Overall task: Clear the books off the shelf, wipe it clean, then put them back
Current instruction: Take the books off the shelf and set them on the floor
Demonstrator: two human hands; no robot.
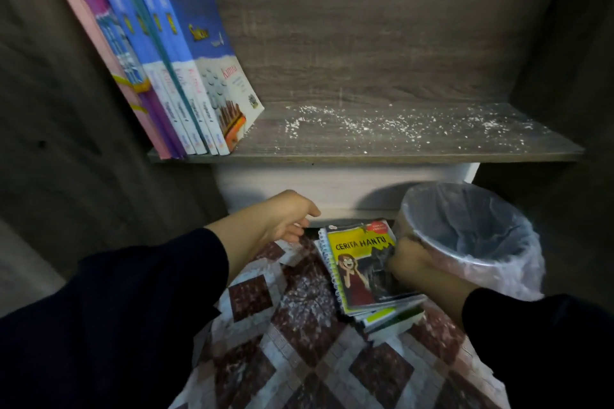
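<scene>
I am partway through taking books off. My right hand (410, 264) pinches the pile of books (368, 272) on the floor; my left hand (289, 219) is spread. Next, lift the leaning books (186, 76) off the crumb-covered shelf (398, 149).

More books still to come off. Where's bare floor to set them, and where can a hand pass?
Patterned tile floor left of the yellow-covered book stack is bare. Wooden shelf right of the leaning blue books is open but crumb-strewn. Stack crowds the lined bin.

yellow book (360, 262), blue books (179, 43), checkered maroon floor (299, 342)
</scene>
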